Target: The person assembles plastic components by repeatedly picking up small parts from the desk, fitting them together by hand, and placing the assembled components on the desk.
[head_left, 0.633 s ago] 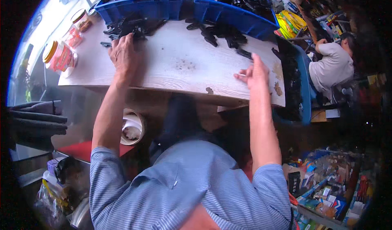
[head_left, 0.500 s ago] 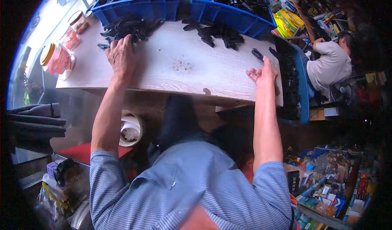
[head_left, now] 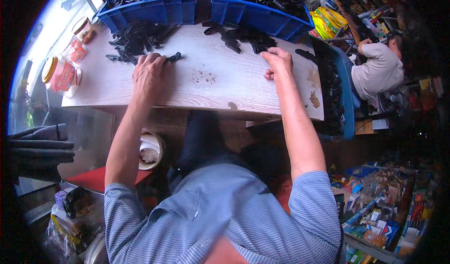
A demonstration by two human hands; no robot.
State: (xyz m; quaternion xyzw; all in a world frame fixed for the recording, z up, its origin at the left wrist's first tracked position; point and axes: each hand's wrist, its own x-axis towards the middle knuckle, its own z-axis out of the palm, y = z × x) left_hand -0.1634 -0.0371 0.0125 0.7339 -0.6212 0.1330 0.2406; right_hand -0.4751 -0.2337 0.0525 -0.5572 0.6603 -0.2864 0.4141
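Note:
My left hand is closed around a small dark elongated piece, whose end sticks out to the right of the fingers. Just beyond that hand lies a heap of black pieces, plastic-looking and slim. My right hand reaches over the right part of the table, its fingers bent and its fingertips at the near edge of a second black pile. Whatever those fingertips pinch is too small to make out. One loose black piece lies to the right of this hand.
Two blue bins full of black pieces line the far edge of the pale table. Clear jars stand at the left. Past the right edge is a blue-rimmed container; a person sits beyond it. A white bucket stands below.
My left hand has drawn back slightly from the heap with a dark piece in it. My right hand has moved left and away from me, from the table's right side to the second pile.

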